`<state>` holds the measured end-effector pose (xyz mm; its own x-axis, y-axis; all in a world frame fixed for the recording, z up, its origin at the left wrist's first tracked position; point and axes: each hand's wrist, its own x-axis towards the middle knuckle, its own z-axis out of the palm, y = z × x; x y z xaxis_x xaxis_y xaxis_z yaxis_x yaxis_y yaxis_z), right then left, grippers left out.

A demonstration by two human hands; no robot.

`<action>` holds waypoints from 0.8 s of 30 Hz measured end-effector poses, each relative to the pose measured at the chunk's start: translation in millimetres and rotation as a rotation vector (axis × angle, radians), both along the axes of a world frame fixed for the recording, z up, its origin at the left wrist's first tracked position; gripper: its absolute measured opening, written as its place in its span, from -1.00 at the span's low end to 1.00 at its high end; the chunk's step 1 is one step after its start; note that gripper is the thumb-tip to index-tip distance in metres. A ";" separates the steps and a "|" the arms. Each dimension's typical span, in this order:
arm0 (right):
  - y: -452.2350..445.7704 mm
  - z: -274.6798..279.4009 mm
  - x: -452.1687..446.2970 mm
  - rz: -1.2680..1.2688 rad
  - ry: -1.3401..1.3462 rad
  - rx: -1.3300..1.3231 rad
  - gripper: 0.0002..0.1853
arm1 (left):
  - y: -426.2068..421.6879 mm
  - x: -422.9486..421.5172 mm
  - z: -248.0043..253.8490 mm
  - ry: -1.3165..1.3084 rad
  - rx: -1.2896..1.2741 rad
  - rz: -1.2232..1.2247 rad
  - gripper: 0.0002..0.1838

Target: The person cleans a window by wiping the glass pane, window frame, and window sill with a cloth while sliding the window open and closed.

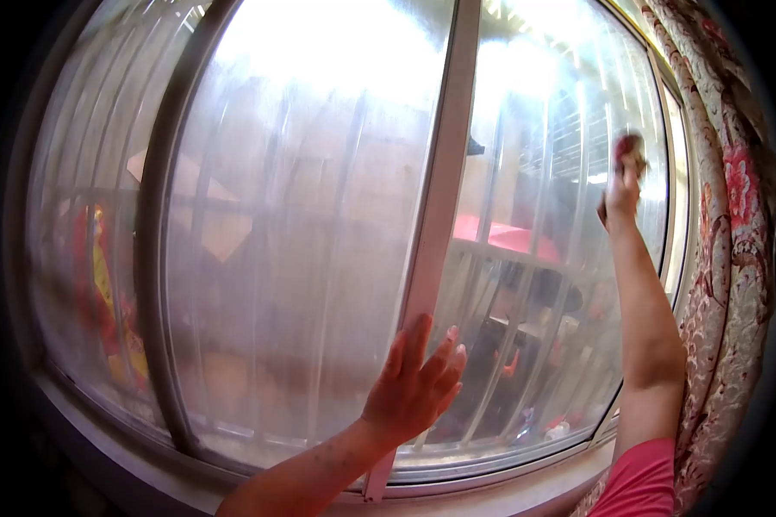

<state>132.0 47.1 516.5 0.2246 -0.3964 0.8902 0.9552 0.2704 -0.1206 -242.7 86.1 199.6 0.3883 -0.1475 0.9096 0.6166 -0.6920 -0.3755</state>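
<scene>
My left hand (414,379) is low against the upright window frame (437,215), its fingers apart and holding nothing. Raised high at the right, my right hand (625,189) is at the right windowpane (569,112). Its fingers are closed on a dark red, cloth-like thing (629,145), which motion blurs, so its exact kind is unclear. The pane around that hand looks streaked. Cloudy haze covers the middle windowpane (293,198).
A patterned, flowered curtain (724,215) hangs along the right side, close to my right arm. Behind the glass run upright bars (336,215), with a pink sheet-like thing (508,237) beyond. The window sill (146,478) curves along the bottom.
</scene>
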 end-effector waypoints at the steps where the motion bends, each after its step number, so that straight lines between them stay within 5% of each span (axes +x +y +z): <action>1: -5.4 -2.1 -53.3 0.191 -0.056 -0.078 -0.60 | 0.6 0.8 -1.4 0.000 -0.005 0.003 -0.43; 3: -18.0 -9.3 -142.0 0.705 -0.121 -0.295 -0.58 | 1.1 1.4 -3.2 -0.002 -0.017 -0.019 -0.43; 5: -30.3 -15.3 -174.8 0.757 -0.183 -0.477 -0.65 | 2.1 -0.7 -4.1 0.001 -0.027 -0.038 -0.43; 9: -12.1 11.6 -203.8 1.027 -0.198 -0.178 -0.65 | 0.9 -0.3 -1.5 -0.004 -0.072 -0.100 -0.43; 13: -43.4 -9.4 -266.0 0.510 -0.488 -0.398 -0.66 | -5.7 -13.3 -0.3 -0.038 -0.149 -0.343 -0.40; 18: 14.9 12.7 -291.1 0.129 -1.064 -0.140 -0.67 | -13.8 -101.5 15.3 -0.192 0.153 -0.025 -0.57; 21: -5.8 -21.1 -324.2 -0.275 -1.098 -0.256 -0.63 | 6.0 -187.7 33.8 -0.380 0.218 0.151 -0.58; 22: 46.8 -7.6 -288.5 -0.545 -1.049 0.040 -0.59 | 12.8 -212.4 38.2 -0.467 0.223 0.221 -0.58; 24: 45.3 -36.7 -292.4 -0.445 -1.028 -0.135 -0.55 | 34.6 -256.6 42.7 -0.582 0.201 0.299 -0.60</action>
